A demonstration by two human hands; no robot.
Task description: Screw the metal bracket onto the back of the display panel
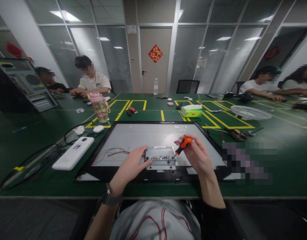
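Observation:
A flat display panel (143, 133) with a black frame lies face down on the green table in front of me. On its lower middle sits a metal bracket (160, 152) with connector ports along it. My left hand (133, 163) rests at the bracket's left edge, fingers stretched out and thumb on the metal. My right hand (197, 151) is closed on an orange and black screwdriver (185, 145). The screwdriver tilts down to the left, its tip at the right end of the bracket's ports. Thin coloured wires (115, 150) run left from the bracket.
Left of the panel lie a white power bank (73, 153), black cables (38, 163) and a drink bottle (99, 108). Beyond it stand a tissue pack (191, 111) and a water bottle (156, 86). A white fan grille (251, 112) lies right. Several people sit across the table.

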